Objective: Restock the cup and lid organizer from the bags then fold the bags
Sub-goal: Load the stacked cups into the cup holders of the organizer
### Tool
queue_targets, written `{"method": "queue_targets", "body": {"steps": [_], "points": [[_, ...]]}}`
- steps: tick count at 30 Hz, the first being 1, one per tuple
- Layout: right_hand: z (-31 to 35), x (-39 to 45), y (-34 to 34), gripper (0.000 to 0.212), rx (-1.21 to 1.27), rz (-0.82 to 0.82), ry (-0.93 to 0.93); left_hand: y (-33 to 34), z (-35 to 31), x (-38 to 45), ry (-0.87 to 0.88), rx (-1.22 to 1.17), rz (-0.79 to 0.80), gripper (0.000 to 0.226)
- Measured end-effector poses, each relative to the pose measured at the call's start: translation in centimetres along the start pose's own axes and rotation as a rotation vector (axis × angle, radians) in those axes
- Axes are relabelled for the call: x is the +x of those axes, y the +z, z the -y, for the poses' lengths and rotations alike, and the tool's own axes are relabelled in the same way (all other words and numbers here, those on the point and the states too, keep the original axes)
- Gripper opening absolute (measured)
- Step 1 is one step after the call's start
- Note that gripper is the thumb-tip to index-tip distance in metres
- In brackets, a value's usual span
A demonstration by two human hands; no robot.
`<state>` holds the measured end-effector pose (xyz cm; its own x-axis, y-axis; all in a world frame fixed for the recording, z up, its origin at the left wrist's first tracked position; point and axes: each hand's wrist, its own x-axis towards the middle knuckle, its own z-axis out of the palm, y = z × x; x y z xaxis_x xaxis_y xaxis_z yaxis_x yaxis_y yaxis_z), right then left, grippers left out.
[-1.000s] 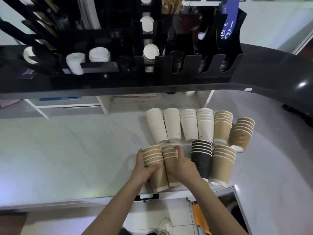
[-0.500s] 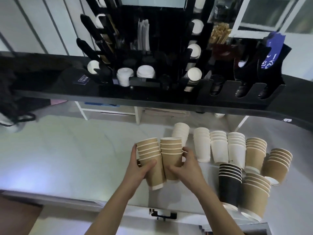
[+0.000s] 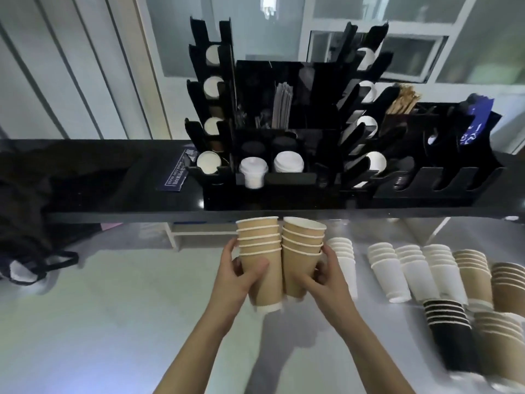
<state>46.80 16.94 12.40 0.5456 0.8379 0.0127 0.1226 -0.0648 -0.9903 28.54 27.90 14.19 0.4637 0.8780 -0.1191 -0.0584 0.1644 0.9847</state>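
Centrally in the frame, two stacks of tan cups are held upright and side by side, lifted clear of the pale bench [image 3: 119,322]. The left tan stack [image 3: 260,260] is gripped by the left hand [image 3: 235,277], with the thumb laid across its front and the fingers [image 3: 229,247] wrapped round its left side. The right tan stack [image 3: 301,257], tilted slightly to the right, is gripped by the right hand [image 3: 326,280], its fingers curled round the right side and the thumb pressed low on the front. The two stacks touch along their inner sides.

Just above them, across the middle of the frame, the black cup and lid organizer [image 3: 284,155] is seen standing on a black shelf [image 3: 113,177], with white lids [image 3: 288,162] and white cup rims showing in its slots.

At the right of the frame, white cup stacks [image 3: 409,268], further tan stacks [image 3: 473,274] and a black cup stack [image 3: 451,334] are left on the bench. At the left edge, a dark bag [image 3: 25,217] is seen, partly blurred.
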Motion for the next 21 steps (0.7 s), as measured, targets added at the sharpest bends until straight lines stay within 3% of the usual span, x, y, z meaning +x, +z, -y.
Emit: {"method": "queue_targets", "body": {"steps": [6, 12, 17, 21], "points": [[5.1, 1.3, 6.6, 0.08, 0.034, -0.013, -0.096, -5.9, -5.3, 2.3, 0.085, 0.023, 0.087, 0.06], [10.2, 2.5, 10.6, 0.093, 0.061, 0.003, -0.183, -8.7, -10.3, 3.0, 0.173, -0.019, 0.132, 0.068], [13.4, 5.2, 13.5, 0.08, 0.161, -0.053, -0.186, -10.9, -14.2, 4.6, 0.269, -0.031, 0.108, 0.075], [15.8, 7.4, 15.0, 0.077, 0.23, -0.007, -0.233, -11.8, -16.9, 6.1, 0.333, -0.031, 0.078, 0.07]]}}
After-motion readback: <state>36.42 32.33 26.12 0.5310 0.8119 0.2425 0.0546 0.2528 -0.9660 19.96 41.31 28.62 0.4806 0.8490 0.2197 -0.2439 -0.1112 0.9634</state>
